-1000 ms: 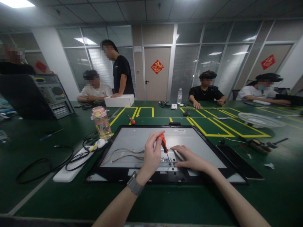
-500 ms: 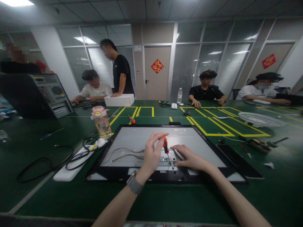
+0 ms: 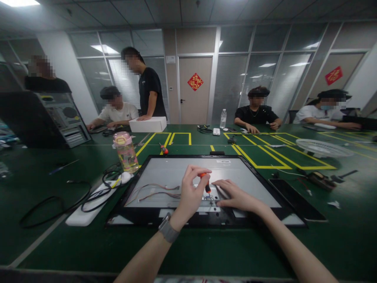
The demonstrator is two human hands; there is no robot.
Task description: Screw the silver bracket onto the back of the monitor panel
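A flat display panel (image 3: 253, 192) with a black frame lies on the green table in front of me. My left hand (image 3: 193, 186), a watch on its wrist, is closed around the orange and black handle of a screwdriver (image 3: 207, 188). The screwdriver stands nearly upright, its tip down at a small metal bracket (image 3: 214, 208) near the panel's front edge. My right hand (image 3: 235, 194) lies on the panel just right of the bracket, fingers spread, thumb and fingertips either side of the bracket's right end. Thin cables (image 3: 156, 190) run across the panel to the left.
Left of the panel are a pink-lidded bottle (image 3: 126, 153), a white power strip (image 3: 88, 210) and black cables. A black phone-like slab (image 3: 297, 200) lies to the right. A computer tower (image 3: 63, 118) stands far left. Several people are around the table's far side.
My left fingers have shifted slightly on the screwdriver handle, while its tip stays at the bracket. My right hand has not moved. The person at far left has moved rightward.
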